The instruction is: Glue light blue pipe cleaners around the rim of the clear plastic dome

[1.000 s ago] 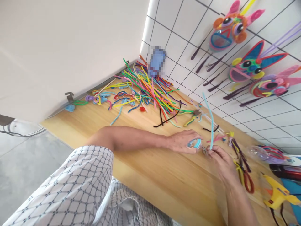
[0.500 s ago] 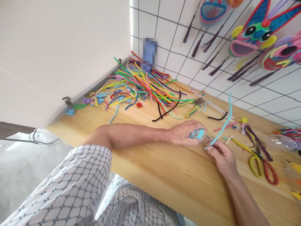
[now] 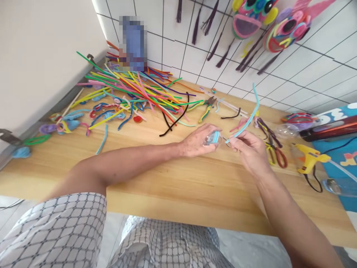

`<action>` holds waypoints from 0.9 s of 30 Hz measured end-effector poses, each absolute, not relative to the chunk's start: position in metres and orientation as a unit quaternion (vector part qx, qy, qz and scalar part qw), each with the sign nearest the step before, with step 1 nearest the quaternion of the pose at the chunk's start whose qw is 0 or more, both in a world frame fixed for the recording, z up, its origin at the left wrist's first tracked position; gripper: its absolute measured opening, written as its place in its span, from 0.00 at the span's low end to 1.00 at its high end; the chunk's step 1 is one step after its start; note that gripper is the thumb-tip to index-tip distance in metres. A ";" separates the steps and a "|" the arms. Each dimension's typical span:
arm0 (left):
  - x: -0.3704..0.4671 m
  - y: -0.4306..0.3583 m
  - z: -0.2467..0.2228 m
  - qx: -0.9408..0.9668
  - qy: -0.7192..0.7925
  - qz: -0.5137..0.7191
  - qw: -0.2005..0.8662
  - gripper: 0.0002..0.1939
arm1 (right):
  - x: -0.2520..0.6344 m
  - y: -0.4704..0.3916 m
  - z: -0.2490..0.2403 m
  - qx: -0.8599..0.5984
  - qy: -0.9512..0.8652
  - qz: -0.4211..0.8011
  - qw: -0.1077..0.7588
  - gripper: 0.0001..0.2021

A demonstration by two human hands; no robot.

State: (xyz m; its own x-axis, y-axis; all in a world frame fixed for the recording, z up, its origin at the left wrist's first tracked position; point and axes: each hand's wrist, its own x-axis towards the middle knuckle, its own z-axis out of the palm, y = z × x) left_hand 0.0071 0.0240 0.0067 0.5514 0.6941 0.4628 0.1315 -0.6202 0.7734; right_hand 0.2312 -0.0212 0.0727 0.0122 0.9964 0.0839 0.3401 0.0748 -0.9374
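Over the middle of the wooden table, my left hand (image 3: 197,142) is closed around a small clear plastic ball (image 3: 209,139) with light blue strips on it. Beside it my right hand (image 3: 249,149) pinches a light blue pipe cleaner (image 3: 248,121) near its lower end; the rest of the stem curves up and away. The pinched end is close to the ball, but I cannot tell whether they touch. Just past the right hand lie scissors (image 3: 281,158) with red and yellow handles. Yellow-green pliers (image 3: 205,109) rest behind the left hand.
A heap of coloured pipe cleaners (image 3: 150,91) spreads along the wall at left. A yellow glue gun (image 3: 311,158) stands at right, near a clear plastic ball (image 3: 286,131) and a dark red cylinder (image 3: 331,127). Colourful masks with tassels (image 3: 247,24) hang on the tiled wall.
The view has swung to the right, bringing the glue gun and the dark red cylinder into sight. Both hands keep their holds, and the pipe cleaner's lower end stays close to the ball.
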 end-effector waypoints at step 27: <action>0.002 0.025 0.004 0.795 0.244 0.424 0.359 0.28 | 0.226 -0.016 0.022 -0.525 -0.560 0.395 0.504 0.20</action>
